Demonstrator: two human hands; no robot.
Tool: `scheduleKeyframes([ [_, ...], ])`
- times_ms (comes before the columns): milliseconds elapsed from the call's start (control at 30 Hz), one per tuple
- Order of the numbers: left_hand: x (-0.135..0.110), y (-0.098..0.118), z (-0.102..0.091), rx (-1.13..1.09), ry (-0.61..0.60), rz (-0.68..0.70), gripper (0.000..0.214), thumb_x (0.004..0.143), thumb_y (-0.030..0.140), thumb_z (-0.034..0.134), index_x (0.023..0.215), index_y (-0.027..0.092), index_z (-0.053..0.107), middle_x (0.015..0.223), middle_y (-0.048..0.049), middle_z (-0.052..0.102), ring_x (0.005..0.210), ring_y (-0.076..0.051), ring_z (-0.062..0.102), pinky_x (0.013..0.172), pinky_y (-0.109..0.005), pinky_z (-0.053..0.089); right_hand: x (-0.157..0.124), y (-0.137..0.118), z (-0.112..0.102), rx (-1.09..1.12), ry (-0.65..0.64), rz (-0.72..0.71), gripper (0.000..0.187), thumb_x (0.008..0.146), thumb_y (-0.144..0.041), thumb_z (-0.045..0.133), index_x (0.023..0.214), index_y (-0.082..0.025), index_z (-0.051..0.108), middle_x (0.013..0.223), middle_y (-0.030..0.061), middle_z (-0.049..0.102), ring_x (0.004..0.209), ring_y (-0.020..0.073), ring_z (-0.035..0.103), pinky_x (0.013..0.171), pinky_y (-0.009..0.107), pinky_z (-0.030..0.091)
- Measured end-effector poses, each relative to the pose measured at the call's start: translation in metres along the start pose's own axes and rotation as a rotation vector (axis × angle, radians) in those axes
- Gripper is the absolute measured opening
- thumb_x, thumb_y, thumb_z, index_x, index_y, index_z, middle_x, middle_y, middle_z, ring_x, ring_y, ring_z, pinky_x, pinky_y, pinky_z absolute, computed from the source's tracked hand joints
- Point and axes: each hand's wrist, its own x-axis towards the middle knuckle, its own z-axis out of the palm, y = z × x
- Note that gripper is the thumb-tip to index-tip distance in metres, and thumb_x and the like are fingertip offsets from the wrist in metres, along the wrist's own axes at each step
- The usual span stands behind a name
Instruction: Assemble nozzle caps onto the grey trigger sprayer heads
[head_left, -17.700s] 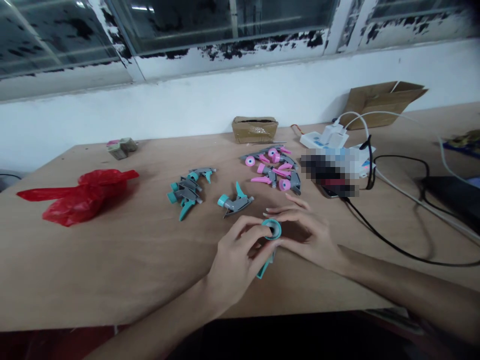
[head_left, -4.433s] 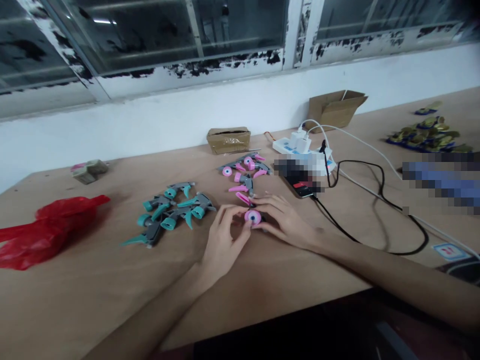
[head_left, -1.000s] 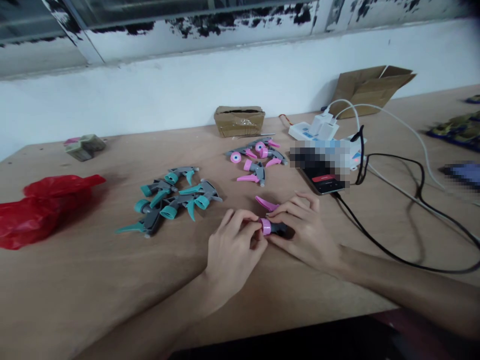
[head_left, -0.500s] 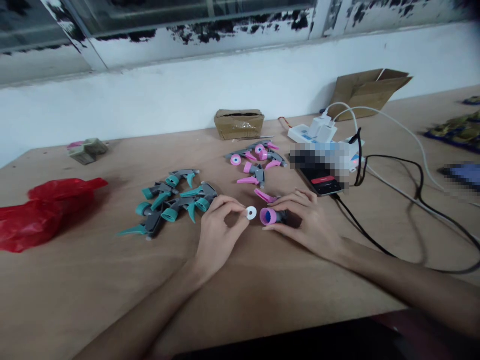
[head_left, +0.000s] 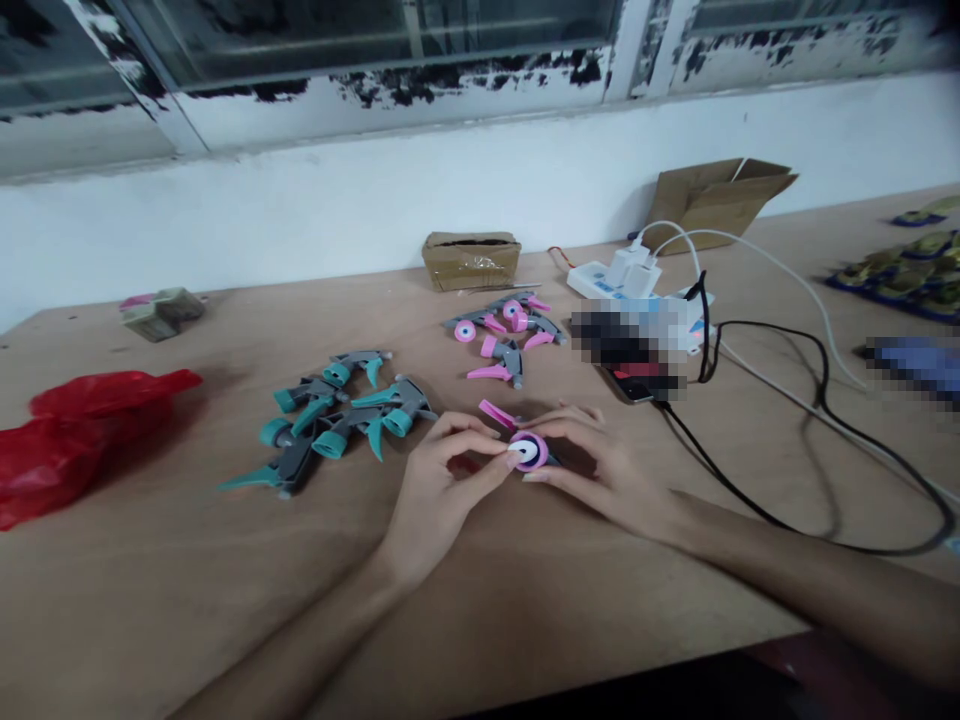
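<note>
A pink-and-grey trigger sprayer head (head_left: 537,440) is gripped in my right hand (head_left: 607,462), its pink collar facing me and to the left. Between thumb and forefinger my left hand (head_left: 442,490) pinches a white washer (head_left: 520,452), which sits at the mouth of that collar. How deep the washer lies inside cannot be made out. Several pink-and-grey sprayer heads (head_left: 508,358) rest beyond my hands. To the left lies a cluster of teal-and-grey sprayer heads (head_left: 345,415).
A red plastic bag (head_left: 82,420) lies at left. Along the wall stand a small carton (head_left: 472,262) and an open cardboard box (head_left: 697,205). A power strip (head_left: 592,280), a phone (head_left: 637,385) and loose black cables (head_left: 720,475) occupy the right side.
My left hand has brought the white washer rightward to the pink collar. The collar has turned more toward me, and the whole view has shifted slightly.
</note>
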Motion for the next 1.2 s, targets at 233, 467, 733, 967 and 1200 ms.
scheduleKeyframes([
  [233,0.004,0.01,-0.006,-0.095,-0.026,-0.088,0.011,0.075,0.027,0.066,0.068,0.019,0.068,0.083,-0.0015,0.054,0.079,-0.013,0.054,0.065,-0.024,0.043,0.001,-0.001,-0.003,-0.009,0.021,0.031,0.026,0.079,-0.035,0.062,0.102,-0.025,0.056,0.107,0.0022,0.064,0.104,0.0188,0.056,0.092,0.041,0.037],
  [467,0.0,0.006,-0.006,0.092,-0.026,0.016,0.008,0.078,0.025,0.063,0.075,0.02,0.069,0.093,-0.0026,0.053,0.087,-0.014,0.055,0.071,-0.025,0.046,0.001,-0.003,-0.003,-0.026,0.037,-0.022,0.03,0.076,-0.036,0.065,0.103,-0.025,0.058,0.104,0.0022,0.065,0.102,0.0188,0.057,0.091,0.041,0.037],
  [733,-0.008,0.01,-0.001,0.377,0.116,0.258,0.005,0.077,0.015,0.063,0.075,0.019,0.066,0.089,-0.0019,0.049,0.082,-0.013,0.053,0.066,-0.023,0.047,0.0,-0.006,-0.002,0.027,0.008,-0.03,0.031,0.077,-0.034,0.065,0.105,-0.025,0.058,0.106,0.0041,0.063,0.103,0.0191,0.055,0.089,0.04,0.041],
  [967,-0.008,0.006,0.002,0.377,0.114,0.341,0.014,0.074,0.008,0.063,0.08,0.02,0.065,0.091,-0.0019,0.047,0.082,-0.012,0.053,0.072,-0.026,0.048,0.0,-0.004,-0.001,-0.015,0.017,-0.042,0.029,0.077,-0.035,0.065,0.103,-0.023,0.059,0.107,0.0048,0.062,0.103,0.0184,0.055,0.087,0.039,0.041],
  [1200,-0.008,0.008,-0.001,0.405,0.083,0.357,0.013,0.073,0.013,0.065,0.082,0.022,0.066,0.092,-0.0028,0.046,0.087,-0.015,0.053,0.077,-0.03,0.049,-0.003,-0.01,0.0,-0.147,0.043,-0.058,0.028,0.077,-0.037,0.064,0.101,-0.025,0.058,0.102,0.0009,0.066,0.099,0.0169,0.058,0.1,0.044,0.025],
])
